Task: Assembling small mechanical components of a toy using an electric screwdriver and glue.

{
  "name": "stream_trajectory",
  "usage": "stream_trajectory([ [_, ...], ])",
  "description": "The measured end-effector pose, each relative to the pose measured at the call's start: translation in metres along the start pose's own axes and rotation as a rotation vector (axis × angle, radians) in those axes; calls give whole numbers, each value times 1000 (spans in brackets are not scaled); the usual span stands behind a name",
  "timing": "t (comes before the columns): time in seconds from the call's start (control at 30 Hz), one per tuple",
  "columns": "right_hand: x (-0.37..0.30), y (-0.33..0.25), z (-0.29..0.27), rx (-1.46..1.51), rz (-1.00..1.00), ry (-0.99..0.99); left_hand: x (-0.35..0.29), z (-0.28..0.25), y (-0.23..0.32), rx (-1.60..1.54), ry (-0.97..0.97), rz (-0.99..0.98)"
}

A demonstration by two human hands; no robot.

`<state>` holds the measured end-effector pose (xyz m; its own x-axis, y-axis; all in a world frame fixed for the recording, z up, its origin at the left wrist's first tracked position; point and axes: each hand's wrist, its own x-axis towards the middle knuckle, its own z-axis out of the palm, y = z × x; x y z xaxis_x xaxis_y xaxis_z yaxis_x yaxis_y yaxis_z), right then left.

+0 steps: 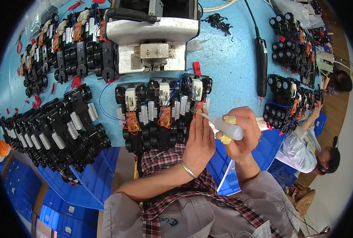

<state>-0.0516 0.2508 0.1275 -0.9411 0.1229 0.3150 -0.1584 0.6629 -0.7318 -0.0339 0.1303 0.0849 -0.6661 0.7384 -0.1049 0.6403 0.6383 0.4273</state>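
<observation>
Three black toy vehicle chassis stand side by side in front of me. Each carries a white box-shaped part, silvery cylinders, thin wires and an orange circuit board, such as the middle board. My left hand lies with straight fingers over the rightmost chassis, fingertips at its partly covered board. In my right hand is a translucent white squeeze bottle, tilted with its thin nozzle pointing left at that same board. Yellow tape wraps two fingers of this hand.
A metal machine with a black handle stands behind the chassis. More chassis fill the left side, others the right. A black cylindrical tool on a cord lies right of centre, and black strips lie behind. Co-workers sit at right.
</observation>
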Motion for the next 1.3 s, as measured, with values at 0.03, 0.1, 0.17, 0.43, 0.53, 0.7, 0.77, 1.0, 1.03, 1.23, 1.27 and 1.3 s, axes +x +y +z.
stream_trajectory([
  [0.03,0,0,0,-1,0,-2,0,1,0,-11,-4,-6],
  [0.1,1,-1,0,9,-4,-15,0,1,1,-23,-7,-13],
  [0.17,2,-2,1,1,-11,-19,-1,0,1,-13,-20,-4],
  [0.43,1,-1,3,-9,-20,-31,-2,1,0,-20,-11,5],
  [0.53,1,-2,3,3,-1,-36,-2,3,0,-31,-5,3],
  [0.7,2,-3,2,-32,-8,-39,-1,-1,-1,-50,8,-15],
  [0.77,2,-4,2,3,-2,-31,-2,-6,-3,-94,-2,-18],
  [1.0,0,-3,14,140,51,43,-25,-41,-13,-359,12,-57],
  [1.03,2,-3,16,142,52,43,-32,-44,-19,-396,85,-94],
  [1.23,9,-2,24,149,22,5,-44,-49,-53,-452,272,-307],
  [1.27,9,-1,26,143,16,-4,-44,-47,-56,-472,268,-321],
  [1.3,10,-2,27,140,11,-13,-44,-46,-57,-491,264,-338],
])
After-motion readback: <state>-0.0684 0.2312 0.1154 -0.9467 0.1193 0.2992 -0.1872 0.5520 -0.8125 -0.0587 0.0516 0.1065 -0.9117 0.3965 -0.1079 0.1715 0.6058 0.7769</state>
